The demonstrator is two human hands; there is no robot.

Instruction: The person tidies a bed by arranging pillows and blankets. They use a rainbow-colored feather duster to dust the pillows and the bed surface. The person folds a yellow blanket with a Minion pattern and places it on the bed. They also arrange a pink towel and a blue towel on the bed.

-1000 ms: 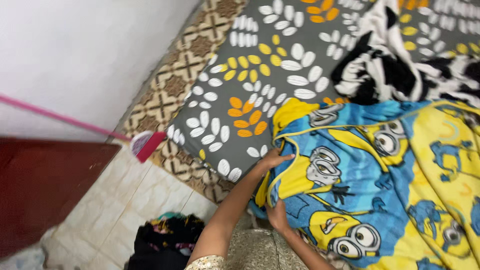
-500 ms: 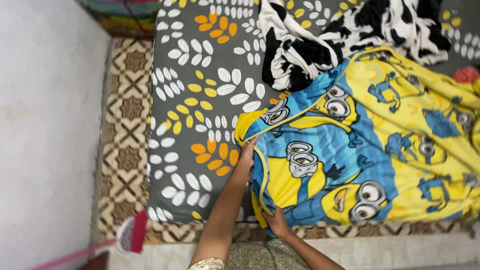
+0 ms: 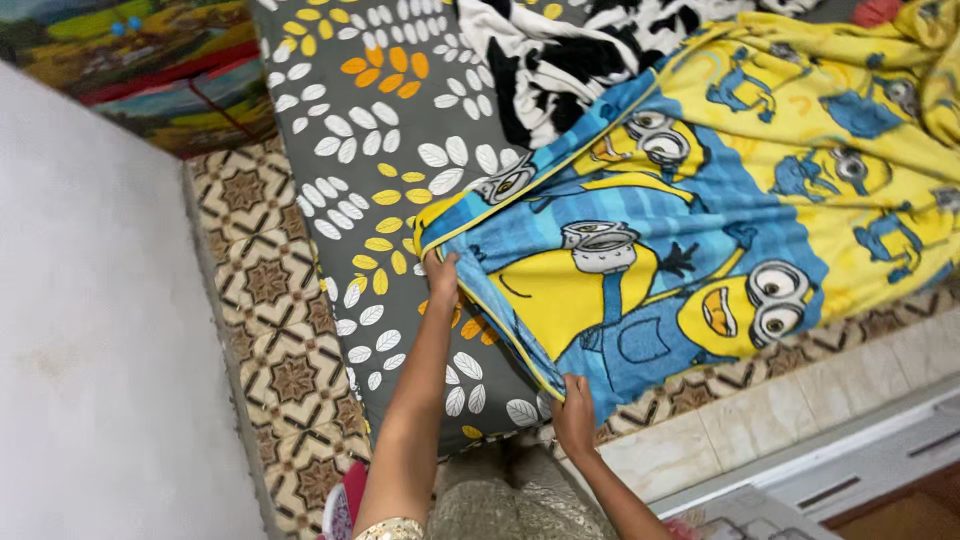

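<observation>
A blue and yellow cartoon-print blanket (image 3: 700, 220) lies spread over a mattress covered by a grey sheet with white, yellow and orange leaves (image 3: 370, 130). My left hand (image 3: 441, 272) grips the blanket's yellow-piped edge near its upper corner. My right hand (image 3: 574, 410) grips the same edge lower down, at the mattress's near side. The stretch of edge between both hands is pulled fairly straight. A crumpled black and white blanket (image 3: 560, 60) lies on the sheet beyond the cartoon blanket.
A brown and cream patterned mat (image 3: 270, 320) runs under the mattress along a white wall (image 3: 100, 350). Pale floor tiles (image 3: 760, 420) and a white step edge (image 3: 860, 450) lie at the lower right. A colourful painted panel (image 3: 140, 60) stands at the upper left.
The view has swung right and rotated; the broom and red door have left the picture. Both hands keep hold of the blanket's edge and have drawn it wider apart and flatter.
</observation>
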